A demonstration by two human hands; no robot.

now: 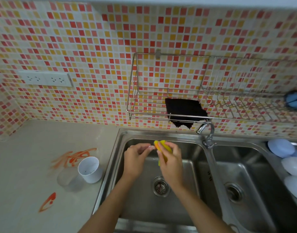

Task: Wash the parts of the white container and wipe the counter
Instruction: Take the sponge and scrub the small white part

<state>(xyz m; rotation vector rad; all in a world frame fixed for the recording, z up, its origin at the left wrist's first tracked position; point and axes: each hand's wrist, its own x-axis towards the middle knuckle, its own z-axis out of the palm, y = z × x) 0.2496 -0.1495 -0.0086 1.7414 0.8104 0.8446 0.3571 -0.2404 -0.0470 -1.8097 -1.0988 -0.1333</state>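
Observation:
Both my hands are over the left sink basin. My right hand grips a yellow sponge. My left hand pinches a small pale part against the sponge; the part is mostly hidden by my fingers. A white cup-shaped container part stands upright on the counter just left of the sink, with a clear part lying beside it. Orange smears mark the counter behind the cup, and another orange smear lies nearer to me.
A faucet rises between the two basins. A dark cloth hangs from the wire wall rack. White and pale blue lids or bowls sit by the right basin. Wall sockets are at the left.

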